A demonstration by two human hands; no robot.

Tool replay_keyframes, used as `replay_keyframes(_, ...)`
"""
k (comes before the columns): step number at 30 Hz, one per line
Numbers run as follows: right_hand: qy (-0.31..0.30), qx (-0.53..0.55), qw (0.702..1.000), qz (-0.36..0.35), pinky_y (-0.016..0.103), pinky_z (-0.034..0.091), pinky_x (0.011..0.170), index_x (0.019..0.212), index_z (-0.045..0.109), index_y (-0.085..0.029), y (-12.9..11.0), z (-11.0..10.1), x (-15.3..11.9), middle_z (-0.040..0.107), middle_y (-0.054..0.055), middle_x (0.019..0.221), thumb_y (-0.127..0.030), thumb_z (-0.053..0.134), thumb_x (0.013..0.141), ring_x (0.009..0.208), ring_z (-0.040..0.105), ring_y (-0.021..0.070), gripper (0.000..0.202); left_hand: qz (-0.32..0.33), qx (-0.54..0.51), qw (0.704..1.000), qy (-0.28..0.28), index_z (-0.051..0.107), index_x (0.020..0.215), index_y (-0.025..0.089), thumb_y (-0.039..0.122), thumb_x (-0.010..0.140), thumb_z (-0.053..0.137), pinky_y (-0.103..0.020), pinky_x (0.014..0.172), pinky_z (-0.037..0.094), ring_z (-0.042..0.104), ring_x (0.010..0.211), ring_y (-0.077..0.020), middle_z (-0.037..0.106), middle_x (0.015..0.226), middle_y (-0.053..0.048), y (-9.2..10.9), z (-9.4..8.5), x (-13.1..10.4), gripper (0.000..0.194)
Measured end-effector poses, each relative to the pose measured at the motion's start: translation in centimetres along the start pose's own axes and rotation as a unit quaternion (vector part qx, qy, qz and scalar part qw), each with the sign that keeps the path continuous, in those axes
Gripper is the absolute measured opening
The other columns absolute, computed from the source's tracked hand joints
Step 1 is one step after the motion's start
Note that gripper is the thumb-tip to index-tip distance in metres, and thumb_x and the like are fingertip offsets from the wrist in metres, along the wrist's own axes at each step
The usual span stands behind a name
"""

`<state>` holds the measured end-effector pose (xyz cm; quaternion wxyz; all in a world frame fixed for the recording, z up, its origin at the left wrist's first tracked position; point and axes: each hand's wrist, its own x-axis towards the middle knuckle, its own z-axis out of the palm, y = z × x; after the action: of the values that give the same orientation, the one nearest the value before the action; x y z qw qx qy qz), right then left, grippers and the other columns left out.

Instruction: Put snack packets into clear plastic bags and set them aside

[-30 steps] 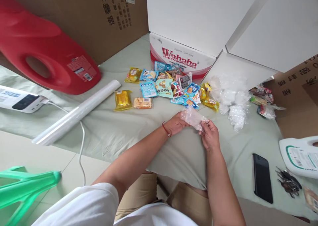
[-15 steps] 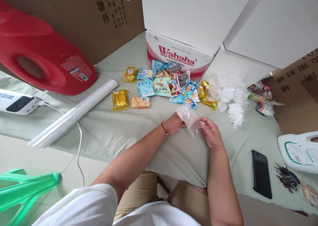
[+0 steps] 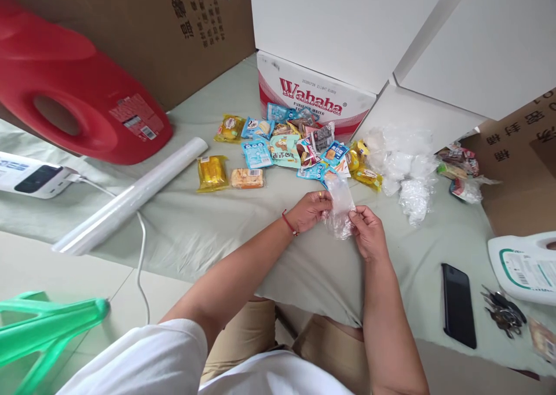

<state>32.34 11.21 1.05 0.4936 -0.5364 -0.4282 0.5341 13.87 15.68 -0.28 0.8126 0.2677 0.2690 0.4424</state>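
Observation:
Between my hands is a clear crinkled plastic bag (image 3: 341,207), held up just above the cloth. My left hand (image 3: 309,211) pinches its left edge, and my right hand (image 3: 367,230) pinches the lower right edge. Beyond the bag lies a pile of small wrapped snacks (image 3: 284,150) in blue, yellow and brown packets. A yellow-wrapped snack (image 3: 212,173) and a clear-wrapped bread roll (image 3: 247,178) lie apart from the pile on the left. To the right of the pile is a heap of crumpled clear plastic bags (image 3: 402,160).
A roll of clear film (image 3: 130,198) and a red jug (image 3: 82,94) are on the left. A Wahaha carton (image 3: 313,94) stands behind the snacks. On the right are more snack packets (image 3: 463,172), a phone (image 3: 458,306), keys (image 3: 504,311) and a white jug (image 3: 527,267).
The plastic bag has turned from slanting to more upright between my hands. My left hand has shifted its hold to the bag's side, with its fingers now showing.

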Motion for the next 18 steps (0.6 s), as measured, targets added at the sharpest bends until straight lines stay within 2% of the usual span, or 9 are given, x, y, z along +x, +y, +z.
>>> replay_keyframes(2, -0.03, -0.008, 1.0, 0.001, 0.024, 0.04, 0.056, 0.079, 0.064, -0.022, -0.3, -0.9, -0.1, 0.056, -0.004, 0.066, -0.046, 0.082, 0.074, 0.058, 0.047, 0.0118, 0.03, 0.018, -0.024, 0.999, 0.02, 0.063, 0.084, 0.016, 0.025, 0.059, 0.09, -0.02, 0.058, 0.04, 0.054, 0.058, -0.0064, 0.062, 0.071, 0.004, 0.4, 0.0, 0.0, 0.038)
replay_keyframes(4, -0.104, -0.018, 0.994, 0.018, 0.028, 0.047, 0.065, 0.083, 0.067, -0.022, -0.7, -1.6, -0.2, 0.064, 0.0, 0.076, -0.049, 0.079, 0.077, 0.069, 0.057, 0.0159, 0.03, 0.036, -0.045, 0.998, 0.025, 0.06, 0.083, 0.017, 0.025, 0.061, 0.087, -0.021, 0.06, 0.042, 0.055, 0.06, -0.0072, 0.06, 0.071, 0.005, 0.7, 0.1, -0.1, 0.035)
replay_keyframes(6, -0.166, -0.006, 0.986, 0.033, 0.032, 0.052, 0.077, 0.099, 0.072, -0.024, -1.1, -1.9, -0.4, 0.072, 0.005, 0.099, -0.058, 0.073, 0.083, 0.089, 0.065, 0.0217, 0.038, 0.041, -0.044, 0.998, 0.015, 0.058, 0.081, 0.018, 0.026, 0.061, 0.085, -0.021, 0.061, 0.043, 0.056, 0.061, -0.0082, 0.058, 0.069, 0.006, 0.8, 0.2, -0.2, 0.035)
replay_keyframes(7, -0.173, 0.008, 0.984, 0.03, 0.034, 0.054, 0.082, 0.11, 0.071, -0.025, -1.2, -1.7, -0.5, 0.071, 0.007, 0.112, -0.063, 0.071, 0.084, 0.099, 0.065, 0.0237, 0.046, 0.038, -0.031, 0.999, 0.009, 0.057, 0.081, 0.018, 0.028, 0.061, 0.085, -0.022, 0.061, 0.042, 0.056, 0.061, -0.0086, 0.058, 0.069, 0.006, 0.6, 0.3, -0.3, 0.036)
replay_keyframes(9, -0.149, 0.039, 0.988, 0.004, 0.036, 0.054, 0.088, 0.124, 0.066, -0.028, -1.1, -1.1, -0.5, 0.068, 0.008, 0.126, -0.069, 0.071, 0.081, 0.109, 0.064, 0.0251, 0.06, 0.042, 0.023, 0.999, 0.008, 0.056, 0.082, 0.018, 0.033, 0.063, 0.085, -0.022, 0.059, 0.04, 0.054, 0.059, -0.0084, 0.058, 0.068, 0.006, 0.2, 0.5, -0.3, 0.037)
replay_keyframes(11, -0.1, 0.051, 0.993, -0.02, 0.037, 0.054, 0.092, 0.121, 0.067, -0.027, -0.8, -0.2, -0.4, 0.07, 0.008, 0.124, -0.066, 0.081, 0.073, 0.107, 0.065, 0.025, 0.064, 0.072, 0.087, 0.993, 0.021, 0.056, 0.084, 0.018, 0.038, 0.067, 0.085, -0.022, 0.058, 0.038, 0.052, 0.058, -0.0081, 0.058, 0.067, 0.006, -0.3, 0.7, -0.1, 0.039)
replay_keyframes(13, -0.031, 0.057, 0.998, -0.029, 0.038, 0.053, 0.092, 0.108, 0.07, -0.025, -0.5, 0.3, -0.2, 0.073, 0.007, 0.111, -0.056, 0.088, 0.068, 0.099, 0.067, 0.0236, 0.054, 0.112, 0.121, 0.985, 0.049, 0.054, 0.087, 0.019, 0.044, 0.071, 0.083, -0.022, 0.058, 0.037, 0.051, 0.056, -0.0081, 0.057, 0.066, 0.007, -0.6, 0.7, 0.1, 0.041)
replay_keyframes(15, 0.039, 0.06, 0.997, -0.036, 0.037, 0.053, 0.09, 0.096, 0.069, -0.023, -0.4, 0.3, 0.0, 0.074, 0.004, 0.1, -0.048, 0.089, 0.068, 0.09, 0.067, 0.0211, 0.042, 0.137, 0.113, 0.981, 0.083, 0.051, 0.089, 0.021, 0.048, 0.074, 0.081, -0.023, 0.056, 0.037, 0.049, 0.054, -0.0081, 0.057, 0.066, 0.007, -0.8, 0.7, 0.3, 0.043)
replay_keyframes(18, 0.071, 0.058, 0.994, -0.059, 0.036, 0.052, 0.086, 0.091, 0.069, -0.024, -0.6, -0.5, 0.1, 0.073, 0.002, 0.094, -0.045, 0.086, 0.07, 0.087, 0.066, 0.0198, 0.035, 0.153, 0.097, 0.978, 0.108, 0.048, 0.088, 0.022, 0.05, 0.075, 0.08, -0.022, 0.052, 0.034, 0.045, 0.051, -0.0069, 0.054, 0.065, 0.008, -0.7, 0.7, 0.5, 0.045)
